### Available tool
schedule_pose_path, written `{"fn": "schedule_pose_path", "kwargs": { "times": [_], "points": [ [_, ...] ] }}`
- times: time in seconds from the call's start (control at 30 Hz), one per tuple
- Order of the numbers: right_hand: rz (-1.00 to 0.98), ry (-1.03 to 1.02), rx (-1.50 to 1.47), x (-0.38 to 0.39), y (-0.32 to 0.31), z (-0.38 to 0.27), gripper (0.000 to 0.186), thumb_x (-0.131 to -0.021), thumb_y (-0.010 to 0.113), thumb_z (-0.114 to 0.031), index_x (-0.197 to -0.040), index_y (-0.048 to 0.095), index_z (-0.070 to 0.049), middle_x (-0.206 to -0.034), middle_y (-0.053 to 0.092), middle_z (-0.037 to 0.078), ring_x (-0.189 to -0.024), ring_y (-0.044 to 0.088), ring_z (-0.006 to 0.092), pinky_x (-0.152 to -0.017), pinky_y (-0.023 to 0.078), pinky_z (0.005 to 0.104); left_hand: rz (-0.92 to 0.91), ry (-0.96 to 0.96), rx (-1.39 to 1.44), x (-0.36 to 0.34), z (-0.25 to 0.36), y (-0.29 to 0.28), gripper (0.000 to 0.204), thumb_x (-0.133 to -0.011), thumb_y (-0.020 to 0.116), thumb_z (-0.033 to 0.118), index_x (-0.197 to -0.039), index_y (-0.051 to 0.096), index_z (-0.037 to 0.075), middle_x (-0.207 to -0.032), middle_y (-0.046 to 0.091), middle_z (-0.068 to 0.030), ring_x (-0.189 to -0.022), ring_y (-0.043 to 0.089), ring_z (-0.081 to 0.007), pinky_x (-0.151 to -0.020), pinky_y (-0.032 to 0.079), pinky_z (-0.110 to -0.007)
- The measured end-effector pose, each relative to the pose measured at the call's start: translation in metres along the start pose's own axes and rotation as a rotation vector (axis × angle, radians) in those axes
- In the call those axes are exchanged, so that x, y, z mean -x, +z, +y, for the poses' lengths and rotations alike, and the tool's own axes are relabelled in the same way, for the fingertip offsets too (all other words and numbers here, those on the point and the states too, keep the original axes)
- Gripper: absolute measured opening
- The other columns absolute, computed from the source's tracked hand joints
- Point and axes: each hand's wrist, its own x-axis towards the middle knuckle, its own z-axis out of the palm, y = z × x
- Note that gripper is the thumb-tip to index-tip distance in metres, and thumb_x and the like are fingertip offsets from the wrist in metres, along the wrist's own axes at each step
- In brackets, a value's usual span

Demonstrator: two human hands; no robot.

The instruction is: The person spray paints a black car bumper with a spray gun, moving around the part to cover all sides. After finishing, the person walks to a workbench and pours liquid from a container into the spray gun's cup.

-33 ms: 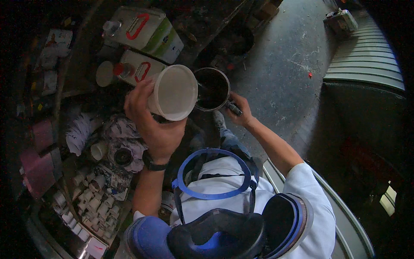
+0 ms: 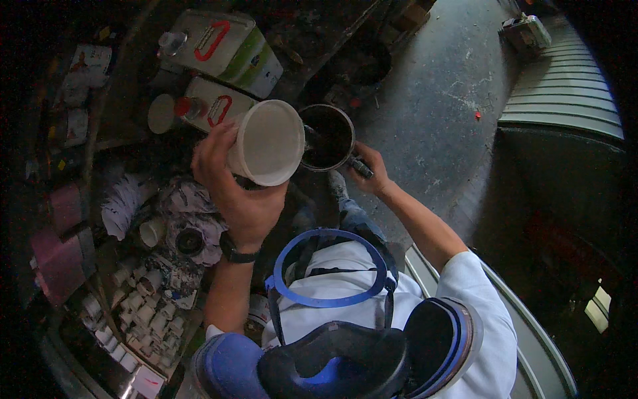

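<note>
My left hand [image 2: 242, 199] still grips the white plastic cup [image 2: 266, 141], tilted beside the dark metal can [image 2: 327, 137] my right hand [image 2: 373, 171] holds; nothing has shifted.

Left hand [image 2: 234, 185]: mine, raised in front of my chest, back of the hand toward me, fingers spread and curled round a load, thumb on the near side. Left wrist: straight, banded by a dark watch; forearm bare, rising steeply from the lower edge. Right hand [image 2: 373, 171]: mine, further out and to the right, closed in a fist-like grasp, knuckles up. Right forearm: bare, stretched diagonally forward; elbow bent, upper arm in a white sleeve. Both hands level, close together, not touching.
</note>
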Motion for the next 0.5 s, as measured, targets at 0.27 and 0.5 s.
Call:
{"fn": "schedule_pose_path", "kwargs": {
  "times": [0.27,0.5],
  "points": [
    [-0.062,0.073,0.025,-0.001,-0.008,-0.003,0.057,-0.076,0.067,-0.006,-0.131,0.057,0.000,-0.114,0.067,0.023,-0.108,0.067,0.0371,-0.091,0.051,0.0387,0.032,-0.497,0.377,0.028,-0.014,0.018,0.102,-0.067,0.090,0.008,-0.148,0.029,0.006,-0.146,0.041,-0.0177,-0.135,0.044,-0.0331,-0.113,0.036,-0.047],
    [-0.096,0.231,0.086,0.000,-0.021,0.010,0.057,-0.082,0.066,-0.016,-0.135,0.054,0.002,-0.114,0.070,0.021,-0.109,0.067,0.0269,-0.091,0.050,0.0360,0.154,-0.620,0.241,0.098,-0.052,0.018,0.110,-0.073,0.090,0.015,-0.154,0.016,0.005,-0.153,0.031,-0.0205,-0.139,0.039,-0.0346,-0.114,0.034,-0.048]
  ]
}}
